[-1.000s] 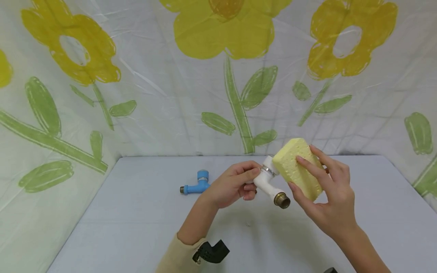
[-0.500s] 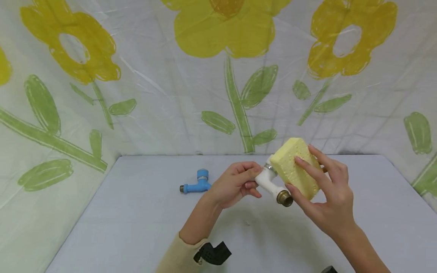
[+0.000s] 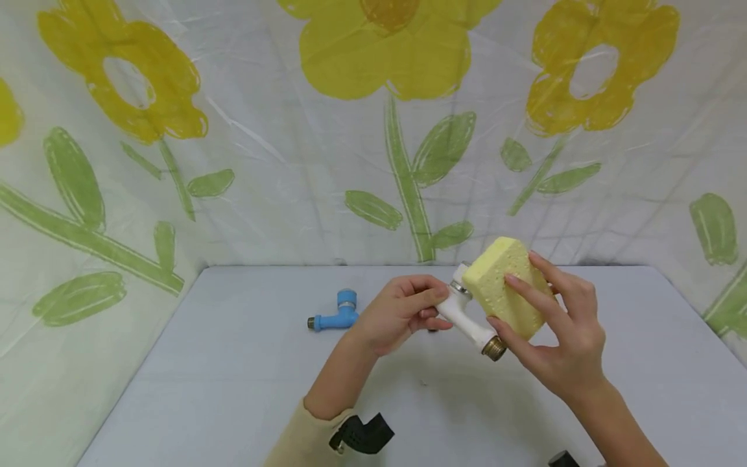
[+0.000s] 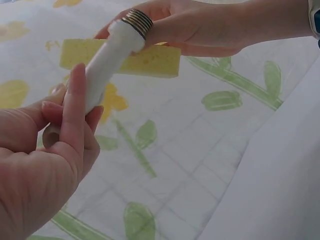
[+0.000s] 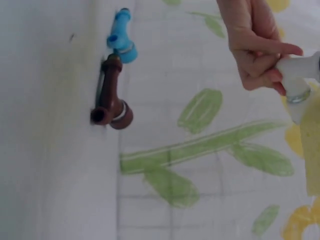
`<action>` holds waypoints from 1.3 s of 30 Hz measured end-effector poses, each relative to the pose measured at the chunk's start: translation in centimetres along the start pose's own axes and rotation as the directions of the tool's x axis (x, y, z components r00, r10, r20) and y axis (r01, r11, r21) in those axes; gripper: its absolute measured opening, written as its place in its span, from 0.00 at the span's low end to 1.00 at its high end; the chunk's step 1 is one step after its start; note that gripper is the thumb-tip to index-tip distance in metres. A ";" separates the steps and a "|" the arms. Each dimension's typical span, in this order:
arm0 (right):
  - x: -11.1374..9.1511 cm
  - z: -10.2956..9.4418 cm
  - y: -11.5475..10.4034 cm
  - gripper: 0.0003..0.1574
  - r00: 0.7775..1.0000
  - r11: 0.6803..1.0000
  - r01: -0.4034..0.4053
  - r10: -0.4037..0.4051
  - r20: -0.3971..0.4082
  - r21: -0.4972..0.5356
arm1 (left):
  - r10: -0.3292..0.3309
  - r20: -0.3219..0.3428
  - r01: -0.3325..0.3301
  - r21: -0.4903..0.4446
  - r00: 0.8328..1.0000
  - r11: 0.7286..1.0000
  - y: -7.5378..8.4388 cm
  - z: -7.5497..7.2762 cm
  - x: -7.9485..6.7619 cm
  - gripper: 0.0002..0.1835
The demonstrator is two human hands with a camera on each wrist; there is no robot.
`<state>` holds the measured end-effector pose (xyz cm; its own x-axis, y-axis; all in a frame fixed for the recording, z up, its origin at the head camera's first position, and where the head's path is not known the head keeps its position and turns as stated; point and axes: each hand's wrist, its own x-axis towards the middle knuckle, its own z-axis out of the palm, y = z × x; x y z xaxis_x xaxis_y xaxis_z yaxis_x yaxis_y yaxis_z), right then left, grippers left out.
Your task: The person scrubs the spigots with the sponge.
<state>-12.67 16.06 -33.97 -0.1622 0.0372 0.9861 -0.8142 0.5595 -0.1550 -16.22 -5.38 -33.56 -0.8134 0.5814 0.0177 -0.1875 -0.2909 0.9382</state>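
My left hand [image 3: 393, 318] pinches a white plastic tap [image 3: 463, 318] by one end, thumb over fingers, holding it above the table. The tap's brass threaded end [image 3: 494, 349] points down toward the right. From the other side, my right hand [image 3: 569, 334] grips a thick yellow sponge [image 3: 508, 282] between thumb and fingertips. The sponge overlaps the tap's right side in the head view, covering part of its cap end. In the left wrist view, the sponge [image 4: 150, 62] lies behind the white tap body [image 4: 107, 65], with the right thumb close to the thread.
A blue tap [image 3: 335, 319] lies on the white table [image 3: 233, 389], left of my hands. Near it lies a brown tap [image 5: 112, 90], mostly hidden behind my left hand in the head view. A flower-printed sheet [image 3: 262, 194] rises along the table's back edge.
The white tap has turned in my left hand, so its threaded end now points further down and right. The sponge has shifted only slightly against it.
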 end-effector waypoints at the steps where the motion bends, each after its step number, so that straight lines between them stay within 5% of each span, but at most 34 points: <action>1: 0.1 -0.1 0.0 0.31 1.000 1.000 0.006 -0.006 0.009 -0.002 | -0.004 -0.015 0.004 0.000 1.000 1.000 0.1 0.0 0.0 0.09; 16: 0.8 -0.4 0.2 0.27 0.998 0.998 0.048 -0.047 0.037 -0.041 | 0.020 -0.016 -0.018 0.065 1.000 0.998 0.6 0.3 -0.4 0.18; 21: 0.8 -0.7 0.4 0.28 0.997 0.998 0.027 -0.023 0.077 -0.062 | 0.066 -0.053 -0.059 0.125 0.996 0.990 0.6 0.7 -0.5 0.18; 28: 1.3 -1.0 0.5 0.27 0.991 0.992 0.099 -0.091 0.100 -0.075 | 0.182 -0.138 -0.150 0.219 0.973 0.964 0.5 0.9 -0.7 0.17; 34: 1.1 -0.9 0.1 0.28 0.994 0.994 0.055 -0.046 0.096 -0.090 | 0.302 -0.142 -0.228 0.385 0.943 0.894 0.1 1.6 -0.6 0.14; 39: 0.9 -1.1 0.3 0.28 0.993 0.995 0.033 -0.022 0.116 -0.097 | 0.468 -0.117 -0.329 0.566 0.876 0.756 -0.3 1.5 -0.7 0.13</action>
<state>-12.43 17.14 -33.06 -0.2076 -0.0711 0.9756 -0.7610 0.6385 -0.1154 -14.75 -4.58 -33.34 -0.8644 0.2844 0.4146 0.4373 0.0185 0.8991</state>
